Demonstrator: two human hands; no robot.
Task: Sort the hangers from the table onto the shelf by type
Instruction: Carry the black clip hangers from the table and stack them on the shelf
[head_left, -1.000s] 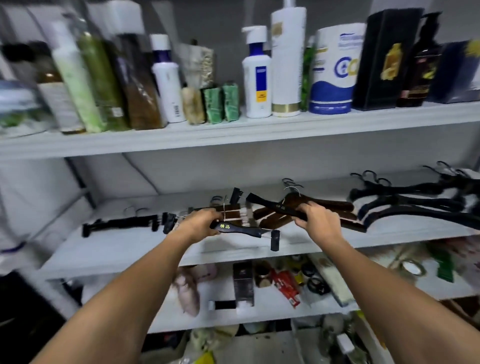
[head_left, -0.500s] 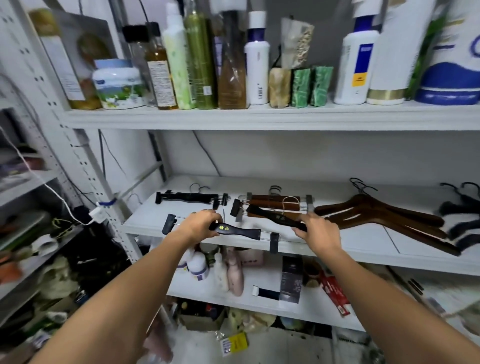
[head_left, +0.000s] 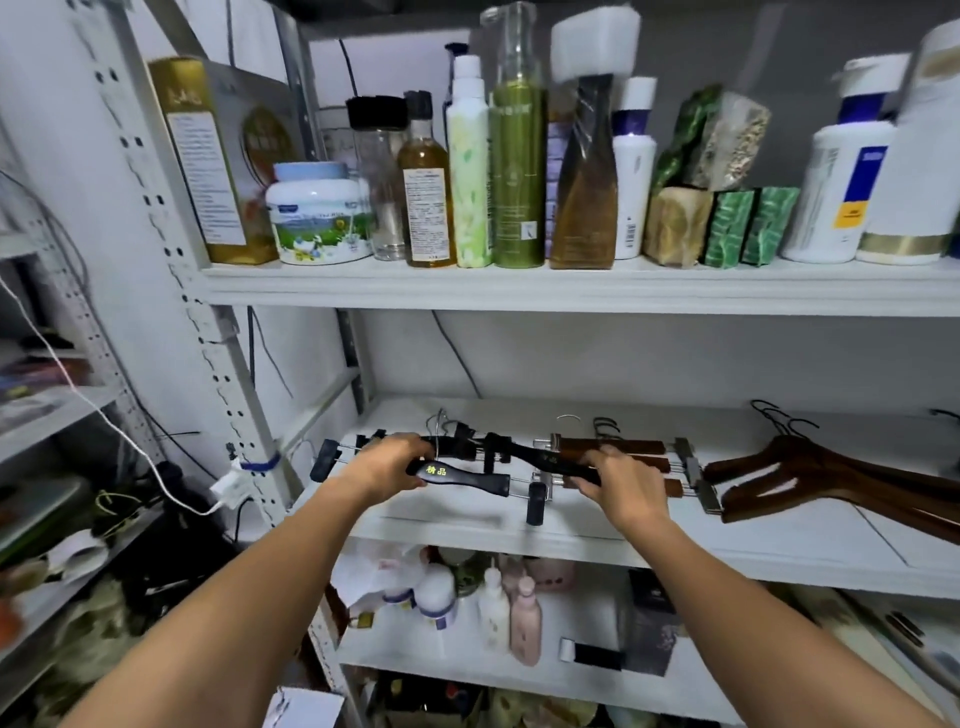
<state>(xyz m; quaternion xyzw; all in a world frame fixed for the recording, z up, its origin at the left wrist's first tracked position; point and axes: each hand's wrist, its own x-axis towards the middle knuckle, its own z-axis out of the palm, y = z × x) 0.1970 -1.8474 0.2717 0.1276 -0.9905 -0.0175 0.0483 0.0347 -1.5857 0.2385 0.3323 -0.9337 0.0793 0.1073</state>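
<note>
While your left hand (head_left: 387, 467) curls round the middle of a black hanger (head_left: 467, 475), your right hand (head_left: 621, 486) grips the near end of a second black hanger (head_left: 540, 460), which slants back and to the left behind the first. Both are held just above the shelf (head_left: 571, 540), over its left half. The first hanger's right clip hangs close to the front edge, and its left clip reaches out near the post (head_left: 218, 364). More black clip hangers (head_left: 457, 441) lie behind your left hand. Brown clip hangers (head_left: 613, 447) lie just beyond your right hand, so close that contact cannot be ruled out. Coat hangers (head_left: 831, 478) lie further right, apart from both hands. A bare strip of shelf runs along the front edge beneath your hands. There is tall open space up to the upper shelf (head_left: 519, 291).
</note>
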